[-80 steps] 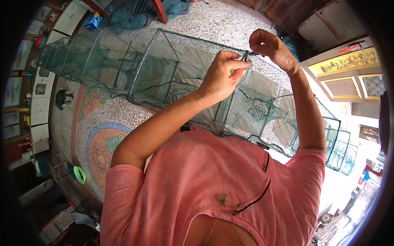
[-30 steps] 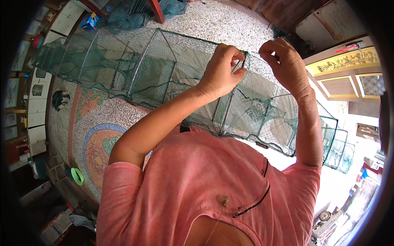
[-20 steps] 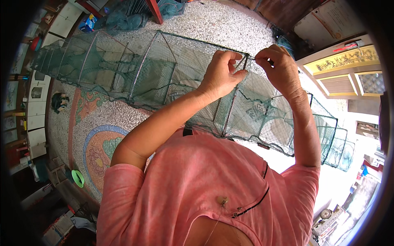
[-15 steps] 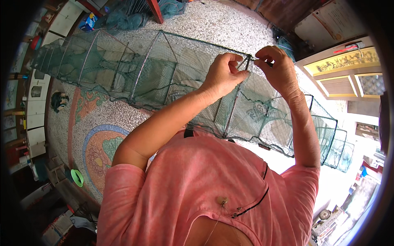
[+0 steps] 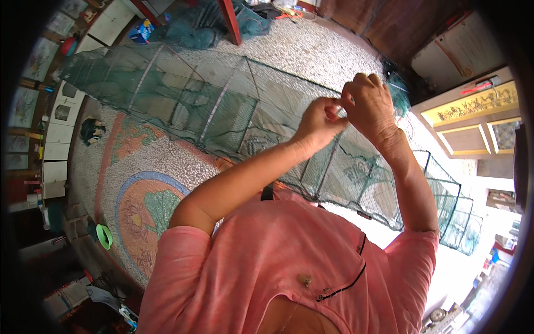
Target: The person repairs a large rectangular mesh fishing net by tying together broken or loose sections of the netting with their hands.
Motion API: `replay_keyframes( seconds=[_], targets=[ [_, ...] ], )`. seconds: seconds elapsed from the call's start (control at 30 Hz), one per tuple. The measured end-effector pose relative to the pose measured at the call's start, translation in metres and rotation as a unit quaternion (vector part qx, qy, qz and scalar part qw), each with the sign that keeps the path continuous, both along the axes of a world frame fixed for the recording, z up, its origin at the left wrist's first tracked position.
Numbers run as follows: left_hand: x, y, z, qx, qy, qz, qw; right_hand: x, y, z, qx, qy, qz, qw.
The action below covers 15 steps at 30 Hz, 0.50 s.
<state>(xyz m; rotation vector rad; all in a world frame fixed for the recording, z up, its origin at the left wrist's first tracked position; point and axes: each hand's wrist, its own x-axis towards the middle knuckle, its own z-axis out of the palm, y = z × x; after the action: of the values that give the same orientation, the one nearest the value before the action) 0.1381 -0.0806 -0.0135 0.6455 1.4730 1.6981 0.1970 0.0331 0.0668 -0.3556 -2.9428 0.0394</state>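
Head view: a green net (image 5: 231, 114) stretched from upper left to lower right, its near edge partly hidden by the pink shirt (image 5: 283, 245), itself cut off below. Faint marks on the pale board (image 5: 473, 44) and light print on the blue box (image 5: 142, 32) were unreadable. At the net's far edge, the left hand (image 5: 322, 127) and right hand (image 5: 369, 104) were close together, fingers curled nearly closed; whether they gripped anything couldn't be told.

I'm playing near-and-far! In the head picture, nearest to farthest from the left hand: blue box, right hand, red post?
1. Right hand, just right of the left hand.
2. Red post, up and left.
3. Blue box, farther left.
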Motion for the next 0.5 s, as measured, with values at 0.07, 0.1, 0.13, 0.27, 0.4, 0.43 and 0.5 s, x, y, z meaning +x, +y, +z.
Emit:
replay_keyframes(
  seconds=[0.07, 0.1, 0.13, 0.27, 0.4, 0.43, 0.5],
  targets=[
    [0.005, -0.003, 0.006, -0.011, -0.011, 0.025, 1.0, -0.012, 0.004, -0.008, 0.017, -0.046, 0.024, 0.999],
    [0.003, 0.001, -0.008, -0.025, -0.026, 0.025, 0.999, -0.021, 0.003, -0.013, -0.004, -0.028, 0.018, 0.999],
    [0.001, 0.001, -0.007, -0.047, 0.001, 0.025, 0.999, -0.031, 0.002, -0.016, -0.026, -0.013, 0.012, 0.999],
    [0.002, 0.0, 0.002, -0.048, 0.031, 0.028, 0.998, -0.065, -0.011, -0.017, -0.121, 0.085, -0.004, 0.989],
    [0.004, -0.002, 0.001, -0.027, 0.16, 0.074, 0.984, -0.065, 0.01, -0.007, -0.321, 0.192, -0.011, 0.927],
    [0.006, 0.0, -0.001, -0.008, 0.163, 0.077, 0.984, -0.056, 0.01, -0.003, -0.401, 0.213, -0.006, 0.891],
    [0.005, 0.001, -0.001, -0.006, 0.17, 0.075, 0.983, -0.052, 0.007, 0.001, -0.464, 0.297, 0.019, 0.834]
  ],
)
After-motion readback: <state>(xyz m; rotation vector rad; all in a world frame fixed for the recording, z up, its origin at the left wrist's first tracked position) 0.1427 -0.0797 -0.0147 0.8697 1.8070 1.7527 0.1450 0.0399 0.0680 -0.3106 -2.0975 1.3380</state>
